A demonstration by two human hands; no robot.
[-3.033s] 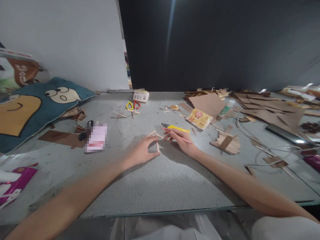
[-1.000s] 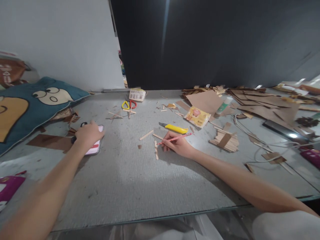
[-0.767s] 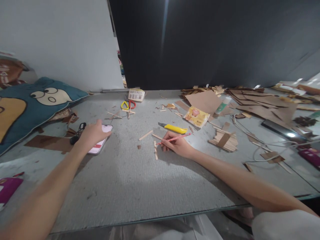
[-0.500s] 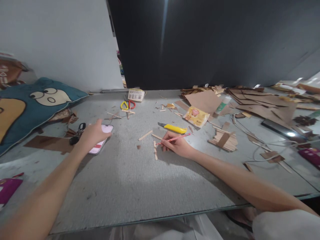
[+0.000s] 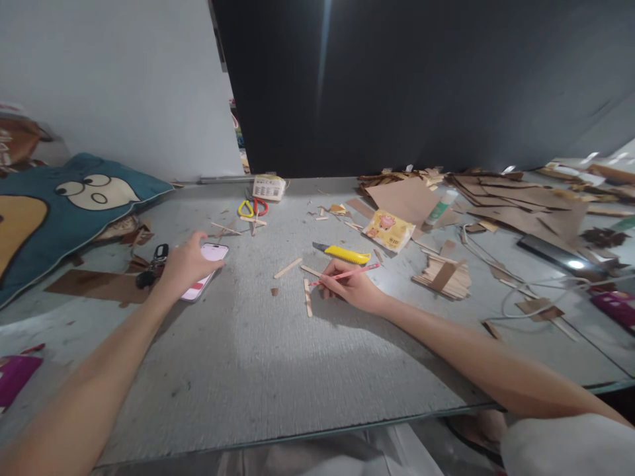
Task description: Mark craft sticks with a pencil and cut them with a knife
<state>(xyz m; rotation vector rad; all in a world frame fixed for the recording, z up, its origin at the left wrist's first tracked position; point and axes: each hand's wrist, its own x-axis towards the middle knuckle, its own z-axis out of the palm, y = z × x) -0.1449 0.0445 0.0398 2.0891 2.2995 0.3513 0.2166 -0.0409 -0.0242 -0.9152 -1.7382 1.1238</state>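
My left hand (image 5: 186,268) lies over a smartphone (image 5: 214,252) with a lit screen, thumb at its right edge and fingers at the far side, gripping it at the table. The hand covers part of the phone. In my right hand (image 5: 350,285) a red pencil (image 5: 354,271) is held in a writing grip, its tip by the upper end of an upright-lying craft stick (image 5: 308,299). Another craft stick (image 5: 310,270) runs partly under the right fingers. A third craft stick (image 5: 288,268) lies to the left, apart from both. Beyond the right hand lies a yellow utility knife (image 5: 347,254).
Scissors (image 5: 253,208) with yellow and red handles lie near a small packet (image 5: 268,188). Rightward are a yellow packet (image 5: 389,231), a glue stick (image 5: 441,207), a bundle of sticks (image 5: 444,276), cardboard (image 5: 526,198) and cables (image 5: 506,314). A blue cushion (image 5: 74,211) sits left.
The phone has shifted and turned slightly, its top end now farther right and away from me. My left hand has moved a little with it. My right hand and pencil look unchanged.
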